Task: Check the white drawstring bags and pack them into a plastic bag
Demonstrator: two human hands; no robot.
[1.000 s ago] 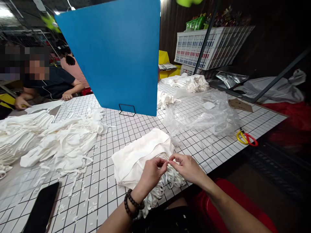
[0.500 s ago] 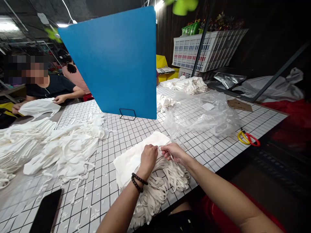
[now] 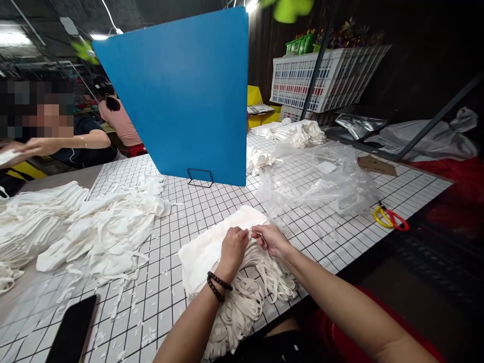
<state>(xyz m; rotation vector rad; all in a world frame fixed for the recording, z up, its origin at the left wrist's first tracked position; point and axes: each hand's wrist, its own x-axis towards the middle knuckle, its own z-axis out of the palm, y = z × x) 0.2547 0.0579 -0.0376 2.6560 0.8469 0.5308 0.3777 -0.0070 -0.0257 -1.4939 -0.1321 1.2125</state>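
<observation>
- My left hand (image 3: pixel 233 245) is curled nearly closed, fingertips pinching the top white cloth bag (image 3: pixel 212 247) at its edge.
- My right hand (image 3: pixel 273 239) pinches the same spot, fingers narrow.
- The stack lies flat at the table's near edge, long axis running near-left to far-right, handle straps (image 3: pixel 257 292) trailing toward me.

A white table (image 3: pixel 196 201) ruled with a black grid carries everything. At its near edge lies a stack of white cloth pieces (image 3: pixel 212 247) with a tangle of white straps (image 3: pixel 245 297) spilling over that edge. Toward the left edge sit heaps of white fabric (image 3: pixel 94 232), with a black phone (image 3: pixel 71 330) at the near left corner. A blue board (image 3: pixel 181 96) stands upright mid-table. Crumpled clear plastic (image 3: pixel 325 186) and yellow-and-red scissors (image 3: pixel 391 218) lie toward the right edge; more white fabric (image 3: pixel 295 132) sits at the far edge.
</observation>
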